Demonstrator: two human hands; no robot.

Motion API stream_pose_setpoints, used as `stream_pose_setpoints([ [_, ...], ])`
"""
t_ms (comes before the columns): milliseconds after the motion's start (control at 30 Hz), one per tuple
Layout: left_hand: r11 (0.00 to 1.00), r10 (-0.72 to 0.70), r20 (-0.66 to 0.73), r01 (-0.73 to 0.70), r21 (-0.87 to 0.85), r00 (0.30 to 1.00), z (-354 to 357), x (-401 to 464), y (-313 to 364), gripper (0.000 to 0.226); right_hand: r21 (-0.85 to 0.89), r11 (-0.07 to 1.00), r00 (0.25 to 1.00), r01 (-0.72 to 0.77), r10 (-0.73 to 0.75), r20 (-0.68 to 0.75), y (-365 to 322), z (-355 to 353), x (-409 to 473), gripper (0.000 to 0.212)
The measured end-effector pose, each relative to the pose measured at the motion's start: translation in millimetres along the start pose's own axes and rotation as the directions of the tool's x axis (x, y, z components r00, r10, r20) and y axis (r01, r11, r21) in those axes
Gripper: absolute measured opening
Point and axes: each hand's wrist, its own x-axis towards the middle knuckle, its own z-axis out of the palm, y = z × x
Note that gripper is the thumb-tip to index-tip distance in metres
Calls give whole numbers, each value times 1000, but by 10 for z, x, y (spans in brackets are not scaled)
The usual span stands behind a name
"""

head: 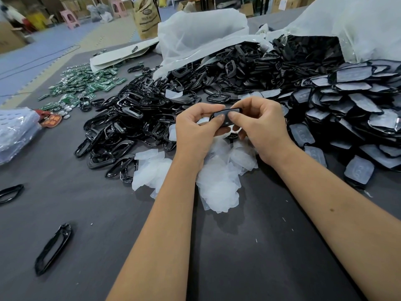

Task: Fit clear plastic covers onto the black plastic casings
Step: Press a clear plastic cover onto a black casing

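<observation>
While hands [230, 124] grip casing [227, 115] (cover seated).

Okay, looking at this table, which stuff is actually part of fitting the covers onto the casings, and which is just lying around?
Part of the job:
- black casing held in both hands, left hand, right hand
- pile of clear covers
- heap of empty black casings
- stack of casings with covers fitted

Lying about:
- green circuit boards
- white plastic bags
- pink stools
</observation>
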Motion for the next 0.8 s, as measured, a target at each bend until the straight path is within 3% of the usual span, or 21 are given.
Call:
stream_pose_setpoints([
  [367,1000,14,15,-14,-13,1000,7,8,-5,21,115,990,996,-84,85,0,0,-14,28,17],
  [700,1000,-20,-53,20,9,998,-10,17,-10,18,115,988,995,-100,97,24,2,0,34,21],
  [800,1000,-16,-36,16,-1,999,-11,12,-5,19,29,999,999,-44,44,14,21,4,17,12],
])
